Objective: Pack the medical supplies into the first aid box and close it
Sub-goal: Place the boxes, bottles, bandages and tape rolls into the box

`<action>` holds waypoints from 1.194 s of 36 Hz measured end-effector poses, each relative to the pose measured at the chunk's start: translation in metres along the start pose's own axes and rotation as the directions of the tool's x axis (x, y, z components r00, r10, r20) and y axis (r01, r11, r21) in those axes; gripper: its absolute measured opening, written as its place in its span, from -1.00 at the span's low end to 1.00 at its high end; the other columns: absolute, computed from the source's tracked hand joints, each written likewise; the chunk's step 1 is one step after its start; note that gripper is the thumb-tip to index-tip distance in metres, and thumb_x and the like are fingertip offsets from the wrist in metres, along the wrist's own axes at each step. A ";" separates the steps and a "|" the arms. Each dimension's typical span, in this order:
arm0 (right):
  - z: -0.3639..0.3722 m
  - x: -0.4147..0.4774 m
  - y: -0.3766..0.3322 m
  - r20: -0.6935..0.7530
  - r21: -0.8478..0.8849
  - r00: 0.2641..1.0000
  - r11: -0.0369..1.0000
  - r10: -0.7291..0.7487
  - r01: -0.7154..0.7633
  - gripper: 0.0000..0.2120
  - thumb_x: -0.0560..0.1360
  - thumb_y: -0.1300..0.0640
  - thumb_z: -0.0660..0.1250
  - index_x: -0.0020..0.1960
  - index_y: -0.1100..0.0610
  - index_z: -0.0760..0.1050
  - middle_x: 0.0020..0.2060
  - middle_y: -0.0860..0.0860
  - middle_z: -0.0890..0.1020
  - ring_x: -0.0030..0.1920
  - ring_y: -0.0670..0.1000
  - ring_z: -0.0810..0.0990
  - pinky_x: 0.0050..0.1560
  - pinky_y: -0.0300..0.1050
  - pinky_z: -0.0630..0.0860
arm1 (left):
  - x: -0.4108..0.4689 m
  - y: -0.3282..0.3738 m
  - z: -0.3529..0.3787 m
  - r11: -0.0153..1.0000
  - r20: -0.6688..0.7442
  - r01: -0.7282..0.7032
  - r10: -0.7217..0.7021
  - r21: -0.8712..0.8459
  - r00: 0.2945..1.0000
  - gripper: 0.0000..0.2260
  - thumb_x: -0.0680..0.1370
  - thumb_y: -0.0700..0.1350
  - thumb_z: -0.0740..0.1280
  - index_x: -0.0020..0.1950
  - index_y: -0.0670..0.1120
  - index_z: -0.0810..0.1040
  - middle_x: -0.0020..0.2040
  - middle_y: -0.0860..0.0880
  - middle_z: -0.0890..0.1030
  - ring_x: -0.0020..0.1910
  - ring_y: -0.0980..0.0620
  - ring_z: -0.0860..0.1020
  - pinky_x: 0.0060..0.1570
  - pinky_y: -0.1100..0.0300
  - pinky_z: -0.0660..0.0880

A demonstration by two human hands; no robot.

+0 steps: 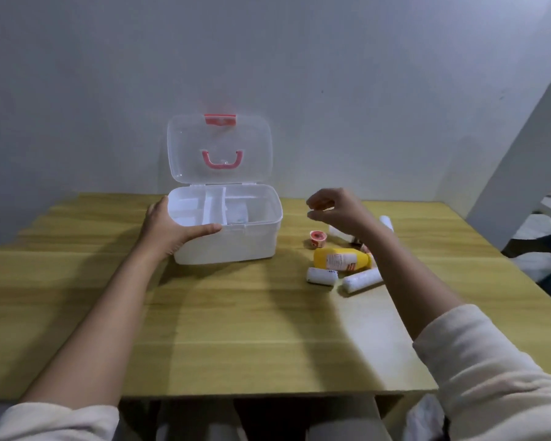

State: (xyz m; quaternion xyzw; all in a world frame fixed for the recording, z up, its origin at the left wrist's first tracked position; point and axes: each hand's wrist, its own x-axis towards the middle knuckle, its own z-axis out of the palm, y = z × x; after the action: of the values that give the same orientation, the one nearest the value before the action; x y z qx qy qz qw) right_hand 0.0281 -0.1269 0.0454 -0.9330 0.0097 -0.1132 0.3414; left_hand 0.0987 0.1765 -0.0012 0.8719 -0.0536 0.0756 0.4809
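The white translucent plastic first aid box (225, 229) sits toward twelve o'clock on the pale wooden counter (223, 329), its clear hinged lid (219, 148) standing upright with a pink carry handle (222, 160) and pink latch (220, 119) showing. A divided white tray (201, 206) fills the top of the box; something pale may lie in its right compartment, but I cannot tell what.

The left hand (169, 226) is spread around the box's near left corner, thumb along the front rim, steadying it. The right hand (334, 208) hovers at about two o'clock from the box, above the supplies, thumb and fingers curled close together; whether it pinches anything small I cannot tell.

At three to four o'clock of the box, the supplies lie on the counter: a yellow plastic bottle (342, 258) on its side, a small red-topped pot (317, 238), two white wrapped bandage rolls (321, 276) (361, 280) just in front of the bottle, and more white rolls (386, 222) partly hidden behind the right wrist.

Judging by this, packing has barely begun: most items remain outside, and the lid is not yet shut or latched.
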 end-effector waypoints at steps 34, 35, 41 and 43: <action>0.003 -0.002 -0.044 0.024 0.146 0.996 0.985 -0.091 0.087 -0.57 0.25 -0.02 0.55 0.06 0.07 0.57 -0.12 0.05 0.62 -0.29 -0.01 0.57 -0.41 -0.21 0.54 | 0.003 -0.010 0.005 0.995 -0.030 -0.042 0.040 -0.092 0.999 -0.02 -0.06 0.35 0.56 0.31 0.06 0.47 0.26 0.02 0.55 0.24 -0.03 0.51 0.16 0.01 0.51; 0.006 0.002 -0.052 0.043 0.108 0.994 0.990 -0.095 0.090 -0.56 0.23 -0.04 0.56 0.05 0.07 0.58 -0.10 0.07 0.64 -0.30 0.03 0.59 -0.38 -0.16 0.56 | 0.003 -0.011 0.006 0.994 -0.034 -0.050 0.047 -0.094 0.998 -0.04 -0.06 0.34 0.56 0.30 0.06 0.48 0.25 0.03 0.56 0.23 -0.03 0.52 0.17 0.01 0.51; 0.023 0.022 -0.079 0.127 -0.142 0.984 0.980 -0.122 0.140 -0.51 0.17 -0.05 0.59 0.03 0.13 0.63 -0.10 0.09 0.64 -0.20 0.08 0.63 -0.18 -0.03 0.64 | 0.007 -0.012 0.005 0.996 -0.029 -0.048 0.046 -0.070 0.999 -0.02 -0.06 0.37 0.57 0.30 0.09 0.47 0.26 0.03 0.56 0.27 -0.04 0.50 0.23 -0.08 0.51; 0.027 0.028 -0.083 0.163 -0.187 0.978 0.969 -0.129 0.159 -0.52 0.17 -0.06 0.58 0.01 0.15 0.63 -0.11 0.08 0.64 -0.19 0.04 0.60 -0.17 -0.05 0.62 | 0.008 -0.013 0.005 0.998 -0.022 -0.043 0.042 -0.049 0.999 0.00 -0.06 0.40 0.56 0.32 0.08 0.45 0.27 0.02 0.54 0.28 -0.05 0.49 0.23 -0.09 0.51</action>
State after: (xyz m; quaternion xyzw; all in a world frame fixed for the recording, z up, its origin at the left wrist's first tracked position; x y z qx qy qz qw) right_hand 0.0568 -0.0484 0.0844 -0.9666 -0.0725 -0.0661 0.2368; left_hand 0.1086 0.1792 -0.0131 0.8574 -0.0690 0.0938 0.5013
